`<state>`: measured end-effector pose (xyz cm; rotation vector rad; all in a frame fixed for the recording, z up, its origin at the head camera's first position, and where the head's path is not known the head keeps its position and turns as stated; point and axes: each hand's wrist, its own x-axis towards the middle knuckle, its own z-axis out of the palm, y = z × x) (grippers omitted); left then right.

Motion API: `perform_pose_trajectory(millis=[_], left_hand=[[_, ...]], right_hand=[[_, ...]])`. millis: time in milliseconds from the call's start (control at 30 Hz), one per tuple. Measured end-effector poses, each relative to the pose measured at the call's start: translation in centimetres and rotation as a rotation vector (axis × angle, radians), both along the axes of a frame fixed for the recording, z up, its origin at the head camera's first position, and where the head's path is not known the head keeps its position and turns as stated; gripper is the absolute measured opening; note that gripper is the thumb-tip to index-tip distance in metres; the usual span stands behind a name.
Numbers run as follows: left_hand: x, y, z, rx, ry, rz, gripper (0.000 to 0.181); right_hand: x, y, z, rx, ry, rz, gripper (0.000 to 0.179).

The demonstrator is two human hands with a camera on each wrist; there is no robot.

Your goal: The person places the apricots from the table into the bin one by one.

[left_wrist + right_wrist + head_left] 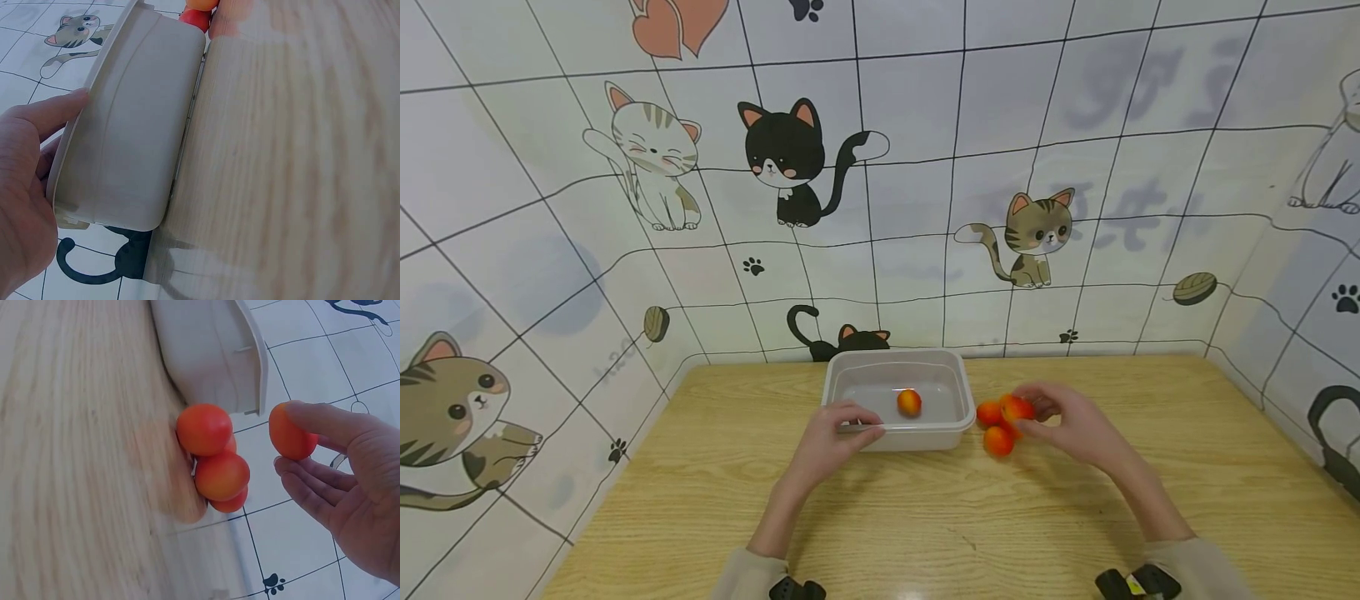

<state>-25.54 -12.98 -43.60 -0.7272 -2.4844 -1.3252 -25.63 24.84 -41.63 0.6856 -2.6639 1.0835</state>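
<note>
A pale plastic box (886,440) stands on the table with one orange-red round fruit (909,403) inside it. My left hand (829,443) grips the box's near rim toward its left end; in the left wrist view the thumb lies along the rim (94,81). To the right of the box, my right hand (1075,425) pinches another orange-red fruit (292,432) between thumb and fingers. It is held up above the table, beside a small cluster of similar fruits (222,475). One of these fruits (998,442) lies closest to me.
The wooden table (955,533) runs back to a wall (910,275) covered with cat drawings and grid lines. The box's right end stands close to the fruit cluster. Dark wrist devices (1138,582) sit at both sleeves.
</note>
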Motion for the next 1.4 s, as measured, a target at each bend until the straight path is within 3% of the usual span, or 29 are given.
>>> perform_pose_trajectory(millis=[600,1100,1400], left_hand=[[0.1,0.0,0.0,0.01,-0.019,-0.009,0.006],[0.2,0.0,0.3,0.003,-0.025,-0.007,0.006],[0.1,0.0,0.2,0.005,-0.015,-0.013,0.006]], right_hand=[[-0.6,-4.4,1.7,-0.109,0.003,0.006,0.039],[-1.0,-7.3,2.2,-0.158,-0.007,0.06,0.039],[-1.3,-8.1,1.7,-0.146,-0.018,0.087,0.037]])
